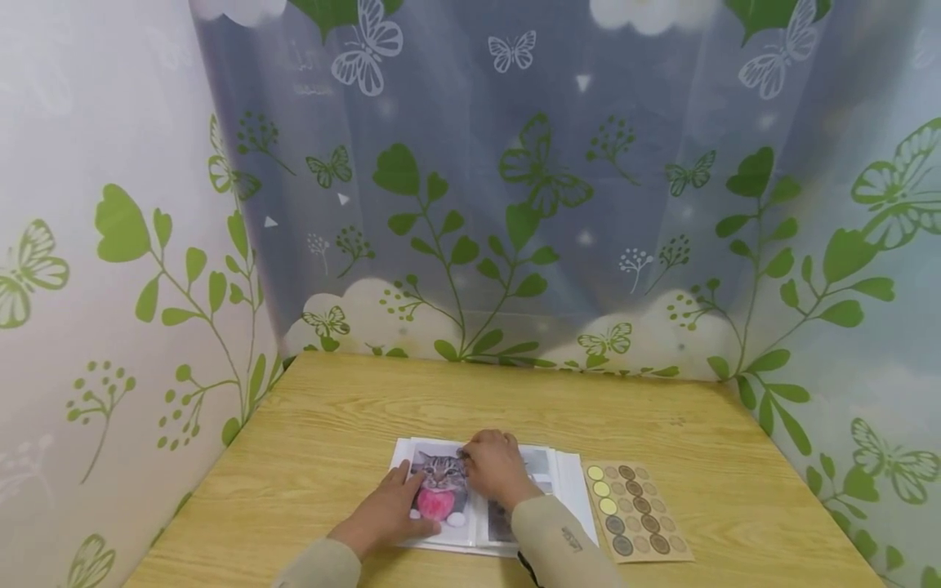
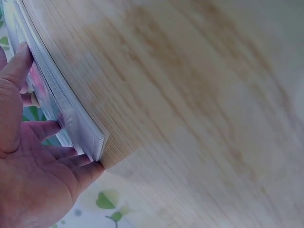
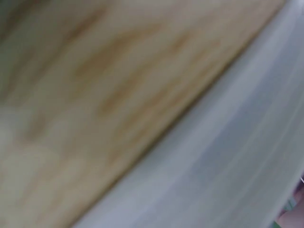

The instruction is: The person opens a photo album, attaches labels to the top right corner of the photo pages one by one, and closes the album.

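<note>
A white photo album (image 1: pixel 569 490) lies spread out on the table, a cat picture (image 1: pixel 443 478) with a pink round shape on its left page. My left hand (image 1: pixel 390 508) rests along that page's left side. In the left wrist view its thumb lies over the page and its fingers (image 2: pixel 88 175) touch the album's edge. Over the upper right of the cat picture, my right hand (image 1: pixel 500 467) has bent fingers, their tips at the picture; whether they pinch anything is hidden. The right wrist view shows only a blurred pale album edge (image 3: pixel 213 161) and wood.
To the album's right lies a brown sheet of round stickers (image 1: pixel 638 510), some yellow, some dark, some brown. The wooden table (image 1: pixel 353 400) reaches back to a hanging curtain (image 1: pixel 470 245) printed with leaves and butterflies, with similar cloth at both sides.
</note>
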Motion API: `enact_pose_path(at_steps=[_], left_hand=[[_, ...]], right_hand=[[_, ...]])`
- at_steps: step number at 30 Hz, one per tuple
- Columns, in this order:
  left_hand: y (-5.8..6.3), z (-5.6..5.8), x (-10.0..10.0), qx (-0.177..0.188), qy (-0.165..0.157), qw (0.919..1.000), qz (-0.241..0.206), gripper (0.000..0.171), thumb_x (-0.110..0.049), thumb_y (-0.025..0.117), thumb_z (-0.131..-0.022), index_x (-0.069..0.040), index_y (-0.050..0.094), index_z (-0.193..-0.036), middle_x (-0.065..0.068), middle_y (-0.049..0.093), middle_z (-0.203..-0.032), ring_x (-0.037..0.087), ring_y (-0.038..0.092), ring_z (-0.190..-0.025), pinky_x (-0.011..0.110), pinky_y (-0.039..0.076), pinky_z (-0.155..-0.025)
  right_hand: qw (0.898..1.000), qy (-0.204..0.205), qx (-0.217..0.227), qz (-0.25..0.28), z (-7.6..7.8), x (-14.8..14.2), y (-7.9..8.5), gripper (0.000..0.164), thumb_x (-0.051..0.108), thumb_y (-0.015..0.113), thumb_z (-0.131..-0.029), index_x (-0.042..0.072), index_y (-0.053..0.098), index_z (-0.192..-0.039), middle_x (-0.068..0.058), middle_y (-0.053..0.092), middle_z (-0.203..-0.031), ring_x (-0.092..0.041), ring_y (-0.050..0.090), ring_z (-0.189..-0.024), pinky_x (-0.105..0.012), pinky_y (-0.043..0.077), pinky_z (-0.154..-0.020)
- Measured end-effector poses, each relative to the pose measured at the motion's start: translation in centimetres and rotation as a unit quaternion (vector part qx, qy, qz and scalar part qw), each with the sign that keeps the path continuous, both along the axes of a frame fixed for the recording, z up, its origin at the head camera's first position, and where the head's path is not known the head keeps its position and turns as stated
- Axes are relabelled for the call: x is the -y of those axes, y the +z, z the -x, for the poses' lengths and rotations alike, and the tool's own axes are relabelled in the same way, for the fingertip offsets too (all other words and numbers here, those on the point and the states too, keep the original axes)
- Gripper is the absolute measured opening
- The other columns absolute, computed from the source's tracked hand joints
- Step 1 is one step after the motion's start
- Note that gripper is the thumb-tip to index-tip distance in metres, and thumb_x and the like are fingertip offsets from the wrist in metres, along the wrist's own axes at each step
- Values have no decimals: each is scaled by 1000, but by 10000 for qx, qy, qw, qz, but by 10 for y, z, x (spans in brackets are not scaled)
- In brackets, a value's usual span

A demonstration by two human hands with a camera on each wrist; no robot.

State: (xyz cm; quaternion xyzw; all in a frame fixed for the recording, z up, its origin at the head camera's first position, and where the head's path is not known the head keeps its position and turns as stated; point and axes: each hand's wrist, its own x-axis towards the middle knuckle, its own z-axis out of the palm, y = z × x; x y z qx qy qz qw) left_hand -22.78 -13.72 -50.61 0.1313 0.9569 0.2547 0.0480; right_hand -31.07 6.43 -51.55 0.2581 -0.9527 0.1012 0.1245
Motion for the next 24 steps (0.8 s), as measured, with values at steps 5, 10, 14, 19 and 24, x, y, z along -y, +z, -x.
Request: enact_pose_path(at_steps=[5, 10, 14, 19, 24], left_hand=[[-1, 0, 1, -33, -13, 10000, -3, 90, -45, 81, -78, 8, 45, -142, 37, 27, -152, 54, 26, -139, 62, 27, -112], [-1, 1, 1, 7, -25, 10000, -8, 90, -44, 81, -78, 7, 45, -143, 36, 26, -152, 54, 26, -139, 62, 26, -112], [0, 1, 0, 44, 2, 10000, 55, 90, -45, 80, -79, 6, 45, -143, 36, 26, -152, 53, 26, -139, 62, 27, -112], [2, 0, 0, -41, 61, 9991, 425, 89, -50, 78, -79, 4, 47, -143, 34, 30, -152, 52, 30, -138, 67, 27, -109], [3, 0, -1, -172, 48, 9979, 620, 88, -51, 78, -79, 3, 49, -142, 34, 34, -150, 52, 33, -137, 71, 28, -106]], right_hand=[[9994, 194, -2, -292, -6, 3, 3, 26, 26, 64, -93, 17, 73, -115, -4, 65, -115, -26, 57, -114, -57, 37, -106], [9975, 326, -189, -606, -11, 3, 3, 28, 31, 64, -95, 17, 72, -117, -4, 65, -116, -26, 56, -115, -57, 36, -108], [9961, 341, -306, -752, -13, 1, 3, 32, 34, 63, -96, 17, 70, -122, -3, 65, -117, -25, 56, -115, -56, 36, -108], [9962, 352, -227, -770, -18, -2, 3, 35, 34, 63, -96, 17, 69, -125, -3, 65, -117, -24, 56, -115, -56, 36, -108], [9957, 306, -181, -856, -21, -4, 3, 35, 35, 62, -96, 17, 69, -125, -2, 64, -119, -23, 55, -118, -57, 34, -109]])
